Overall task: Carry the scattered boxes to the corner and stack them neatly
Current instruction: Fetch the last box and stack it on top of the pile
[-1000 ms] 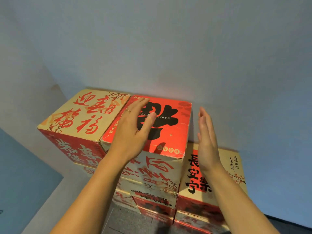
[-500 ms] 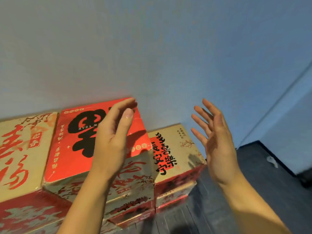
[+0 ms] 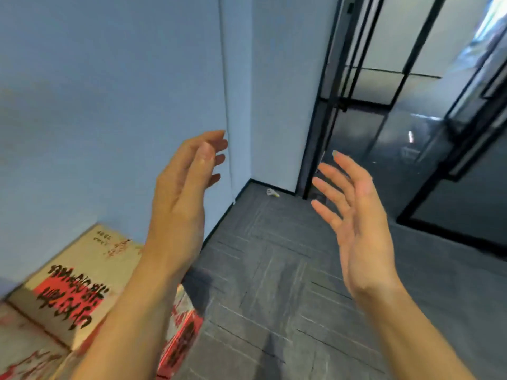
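A beige box (image 3: 82,283) with red and black printed characters lies at the lower left against the blue wall; it tops the lower stack. Part of a neighbouring box (image 3: 19,349) shows at the bottom left corner. My left hand (image 3: 183,193) is raised in the air above and right of the beige box, fingers straight and relaxed, holding nothing. My right hand (image 3: 356,223) hovers over the floor, palm turned inward, fingers spread, also empty. Neither hand touches a box.
Grey carpet tiles (image 3: 274,297) stretch ahead and to the right. The blue wall (image 3: 109,105) meets a recess with a small white scrap (image 3: 272,192) on the floor. Black-framed glass partitions and a door (image 3: 384,105) stand at the right.
The view has swung right, away from the stack; the red-topped box has left the frame. Both hands came off the boxes and now hang empty in the air.
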